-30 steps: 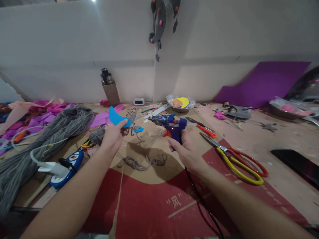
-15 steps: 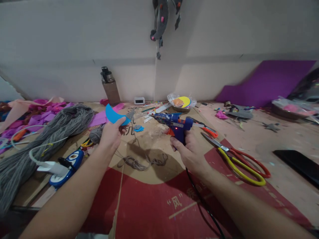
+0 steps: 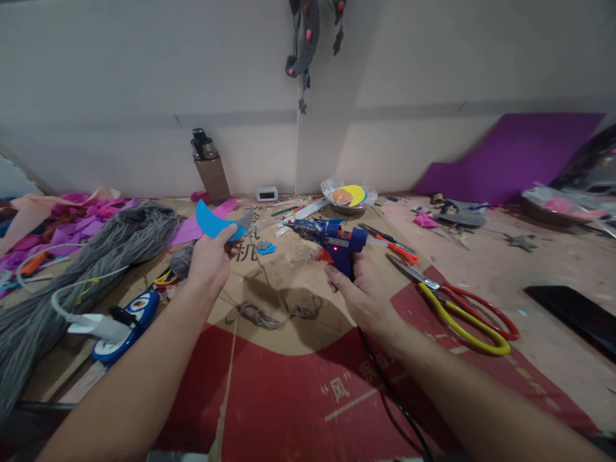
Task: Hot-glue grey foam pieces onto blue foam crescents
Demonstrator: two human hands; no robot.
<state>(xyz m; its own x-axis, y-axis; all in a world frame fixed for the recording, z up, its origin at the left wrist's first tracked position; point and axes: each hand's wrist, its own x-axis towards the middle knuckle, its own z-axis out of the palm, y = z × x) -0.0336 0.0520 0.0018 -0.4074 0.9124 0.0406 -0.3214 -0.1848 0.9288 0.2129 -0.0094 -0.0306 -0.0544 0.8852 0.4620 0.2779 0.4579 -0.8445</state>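
My left hand [image 3: 213, 258] pinches a blue crescent-shaped piece [image 3: 210, 222] between thumb and fingers, raised over the cardboard. A grey piece [image 3: 247, 219] shows at its right end, with a thin grey string hanging down from there. In my right hand [image 3: 359, 285] is a dark blue glue gun [image 3: 337, 247], its fingers wrapped round the handle. The nozzle points left toward the crescent, with a gap between them. On the cardboard below lies a loose tangle of grey yarn [image 3: 260, 314]. Small blue and grey pieces [image 3: 266, 248] lie between the hands.
Large scissors [image 3: 462, 311], a utility knife [image 3: 399, 249] and a black phone [image 3: 572, 317] lie at the right. Grey yarn [image 3: 139, 234] and a blue power strip [image 3: 129, 326] are at the left. Behind stand a bottle [image 3: 210, 170] and a bowl [image 3: 349, 208].
The whole view has shifted slightly, so most things appear a little further left. Both hands keep their holds, and the crescent and the glue gun stay about as far apart.
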